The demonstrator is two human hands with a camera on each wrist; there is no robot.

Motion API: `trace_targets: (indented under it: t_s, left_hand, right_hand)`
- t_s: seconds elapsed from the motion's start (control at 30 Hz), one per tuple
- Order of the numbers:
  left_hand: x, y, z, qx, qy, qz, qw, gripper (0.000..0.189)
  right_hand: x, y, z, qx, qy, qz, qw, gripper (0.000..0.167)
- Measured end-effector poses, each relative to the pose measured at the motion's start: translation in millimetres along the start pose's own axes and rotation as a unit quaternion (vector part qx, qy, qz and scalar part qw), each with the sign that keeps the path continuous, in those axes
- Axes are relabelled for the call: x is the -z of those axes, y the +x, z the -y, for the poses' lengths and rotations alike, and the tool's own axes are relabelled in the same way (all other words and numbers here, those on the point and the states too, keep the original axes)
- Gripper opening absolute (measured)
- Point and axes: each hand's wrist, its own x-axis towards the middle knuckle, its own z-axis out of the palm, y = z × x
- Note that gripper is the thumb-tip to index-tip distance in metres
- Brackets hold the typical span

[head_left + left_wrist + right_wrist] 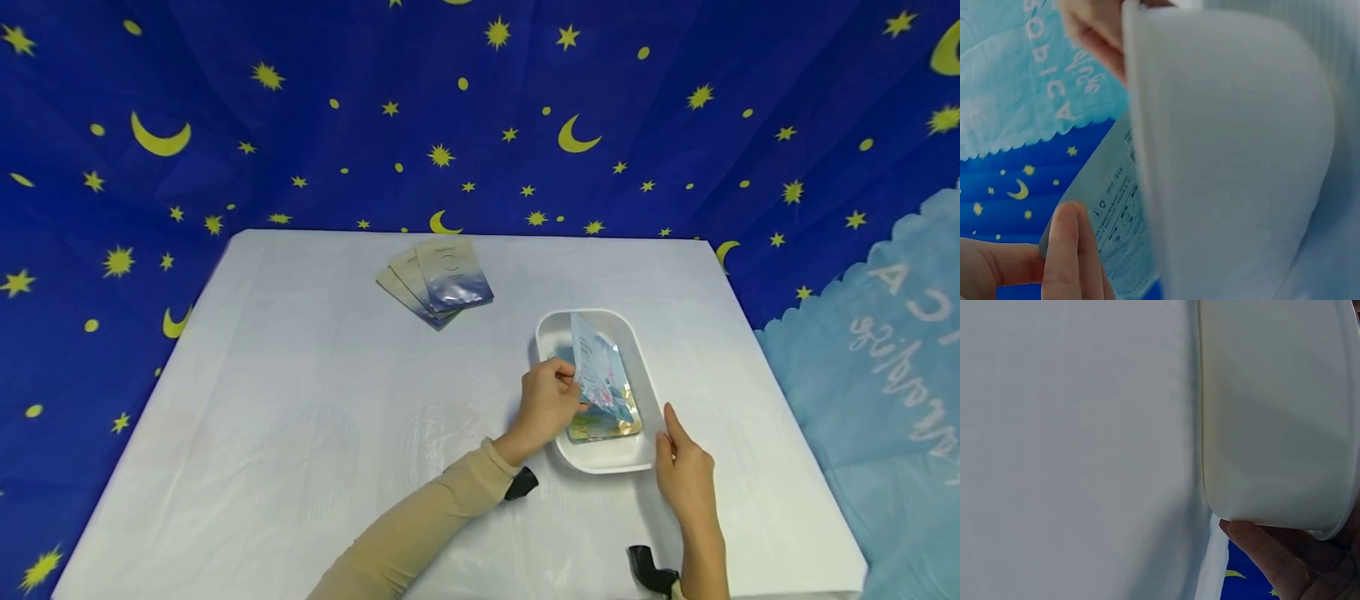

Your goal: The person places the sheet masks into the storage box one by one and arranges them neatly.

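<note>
A white tray (637,337) stands right of the table's middle. My left hand (546,400) reaches over its left rim and pinches the edge of a light blue flat packet (600,367), which is tilted up inside. In the left wrist view, thumb and fingers hold this packet (1116,231), its back covered in small print. Beneath it lies another packet (592,432) with a yellow-green lower part and shiny edge. At the tray's right side, my right hand (686,471) grips the wall; in the right wrist view a fingertip touches the outside of the tray (1272,425).
Three beige and blue packets (457,279) lie fanned out farther back, left of the tray. White cloth (262,375) covers the table. Black wrist mounts (521,483) show at both forearms. A blue star-patterned curtain (337,150) hangs behind.
</note>
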Motion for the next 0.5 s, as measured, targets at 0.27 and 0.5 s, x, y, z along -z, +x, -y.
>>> trace_targets:
  t_s: [0.27, 0.5]
  left_hand:
    - [-12.8, -6.6, 12.7, -0.013, 0.048, 0.029, 0.9984, 0.010]
    - [-14.0, -8.5, 15.8, -0.002, 0.099, 0.051, 0.9938, 0.017]
  right_hand:
    - [-1, -1.1, -1, 0.007, 0.000, -0.009, 0.9999, 0.044]
    - [-1, -1.8, 1, 0.004, 0.002, -0.007, 1.0000, 0.045]
